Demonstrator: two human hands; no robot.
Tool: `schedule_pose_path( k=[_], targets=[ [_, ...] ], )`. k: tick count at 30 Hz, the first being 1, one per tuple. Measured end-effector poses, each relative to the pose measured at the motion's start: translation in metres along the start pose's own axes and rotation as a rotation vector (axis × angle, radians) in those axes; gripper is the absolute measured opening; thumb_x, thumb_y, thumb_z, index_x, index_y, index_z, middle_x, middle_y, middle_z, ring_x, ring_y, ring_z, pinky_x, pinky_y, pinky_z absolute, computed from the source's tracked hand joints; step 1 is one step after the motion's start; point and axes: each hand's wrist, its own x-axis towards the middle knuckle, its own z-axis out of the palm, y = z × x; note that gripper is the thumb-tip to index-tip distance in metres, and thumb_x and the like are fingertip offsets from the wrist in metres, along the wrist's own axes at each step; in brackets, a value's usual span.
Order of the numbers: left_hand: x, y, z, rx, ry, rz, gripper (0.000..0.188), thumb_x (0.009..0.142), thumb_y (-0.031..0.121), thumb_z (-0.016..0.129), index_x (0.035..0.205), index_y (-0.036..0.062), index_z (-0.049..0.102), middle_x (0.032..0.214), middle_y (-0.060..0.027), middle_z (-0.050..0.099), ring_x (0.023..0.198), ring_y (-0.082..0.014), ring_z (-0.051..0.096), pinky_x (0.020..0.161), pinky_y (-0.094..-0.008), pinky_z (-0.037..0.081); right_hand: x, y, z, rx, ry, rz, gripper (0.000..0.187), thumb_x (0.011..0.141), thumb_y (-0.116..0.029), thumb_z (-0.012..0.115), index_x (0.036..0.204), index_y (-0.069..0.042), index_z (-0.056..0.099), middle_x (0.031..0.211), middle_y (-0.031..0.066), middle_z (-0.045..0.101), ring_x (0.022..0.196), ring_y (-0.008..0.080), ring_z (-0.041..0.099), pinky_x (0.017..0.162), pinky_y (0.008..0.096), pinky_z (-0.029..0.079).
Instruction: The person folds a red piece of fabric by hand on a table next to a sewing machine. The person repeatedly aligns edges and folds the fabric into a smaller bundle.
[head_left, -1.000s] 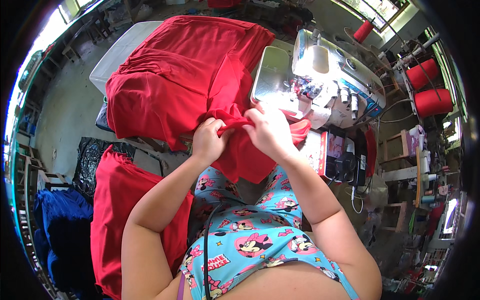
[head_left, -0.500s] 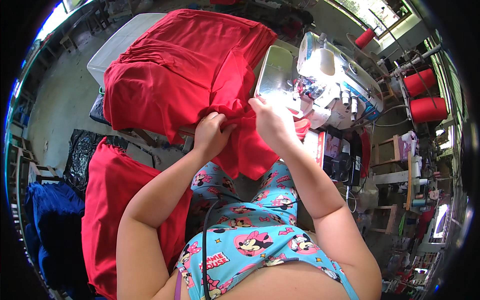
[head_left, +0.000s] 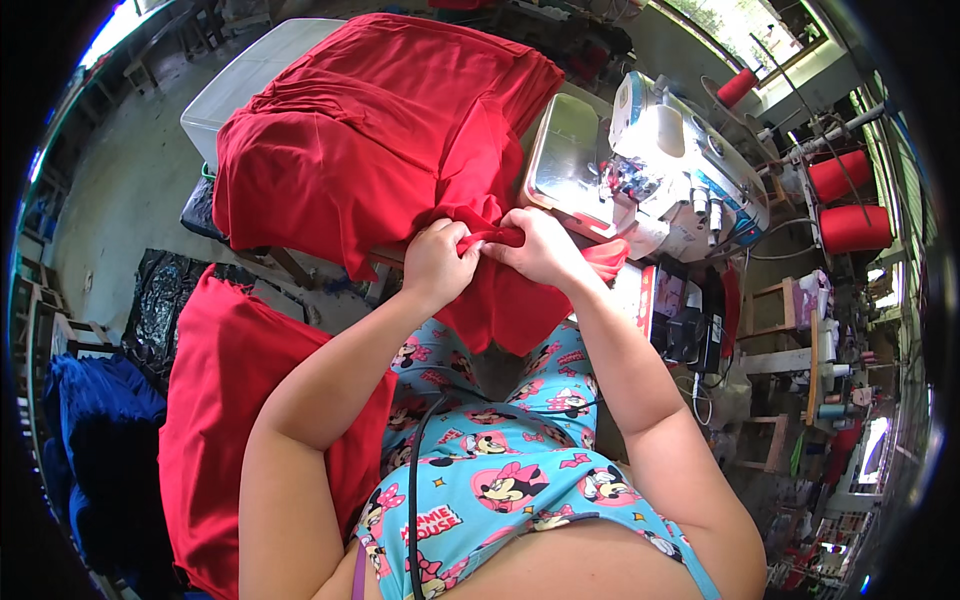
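Observation:
Red fabric (head_left: 510, 300) hangs from both my hands over the front of the work surface. My left hand (head_left: 440, 262) is closed on a gathered edge of it, thumb pressed against the fingers. Close beside it, my right hand (head_left: 540, 250) pinches the same edge, so the two thumbs nearly meet. Just beyond the hands lies a large heap of red fabric (head_left: 370, 130). To the right of it stands a white sewing machine (head_left: 690, 150), with a shiny metal plate (head_left: 565, 150) on its near left side.
A translucent plastic bin (head_left: 255, 75) sits behind the heap. More red cloth (head_left: 240, 400) drapes at my left, near black plastic (head_left: 165, 300) and dark blue fabric (head_left: 105, 410). Red thread cones (head_left: 855, 228) stand at the right. A black cable (head_left: 412, 500) runs down my front.
My right hand has come down and left toward my left hand, now pinching the fabric edge beside it. The view has shifted slightly.

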Motion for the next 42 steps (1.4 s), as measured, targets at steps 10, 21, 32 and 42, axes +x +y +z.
schedule_pose_path(
  k=[10, 21, 32, 42],
  targets=[
    [0.003, 0.002, -0.007, -0.059, -0.033, -0.059, 0.024, 0.079, 0.025, 0.069, 0.077, 0.0020, 0.060, 0.080, -0.0154, 0.059, 0.075, -0.0330, 0.059, 0.066, -0.0406, 0.046, 0.003, 0.004, -0.011, 0.292, -0.151, 0.195, 0.039, 0.077, -0.032, 0.072, 0.097, 0.000, 0.066, 0.085, 0.0131, 0.067, 0.082, 0.0207, 0.064, 0.078, 0.0329, 0.048],
    [0.016, 0.020, -0.027, 0.140, 0.338, 0.386, 0.014, 0.078, 0.017, 0.069, 0.084, 0.0055, 0.064, 0.087, -0.0108, 0.059, 0.078, -0.0309, 0.060, 0.069, -0.0374, 0.048, -0.008, 0.002, -0.011, 0.342, 0.060, -0.029, 0.026, 0.079, -0.020, 0.072, 0.096, -0.001, 0.066, 0.084, 0.0090, 0.065, 0.080, 0.0157, 0.061, 0.076, 0.0307, 0.047],
    [0.018, 0.042, -0.123, 0.210, -0.215, 0.548, 0.010, 0.057, 0.003, 0.066, 0.067, 0.0053, 0.065, 0.090, -0.0035, 0.067, 0.095, -0.0201, 0.058, 0.086, -0.0359, 0.042, -0.013, -0.078, -0.070, 0.302, -0.182, -0.516, 0.016, 0.076, -0.005, 0.064, 0.091, -0.001, 0.062, 0.081, 0.0158, 0.063, 0.079, 0.0299, 0.063, 0.072, 0.0344, 0.049],
    [-0.022, 0.083, -0.106, -0.036, 0.064, 0.188, 0.019, 0.072, 0.011, 0.076, 0.071, -0.0026, 0.063, 0.085, -0.0118, 0.066, 0.071, -0.0225, 0.065, 0.062, -0.0292, 0.051, 0.005, -0.069, -0.087, 0.319, -0.200, -0.485, 0.015, 0.071, -0.009, 0.066, 0.084, -0.001, 0.063, 0.071, 0.0097, 0.060, 0.068, 0.0183, 0.058, 0.065, 0.0315, 0.046]
  ],
)
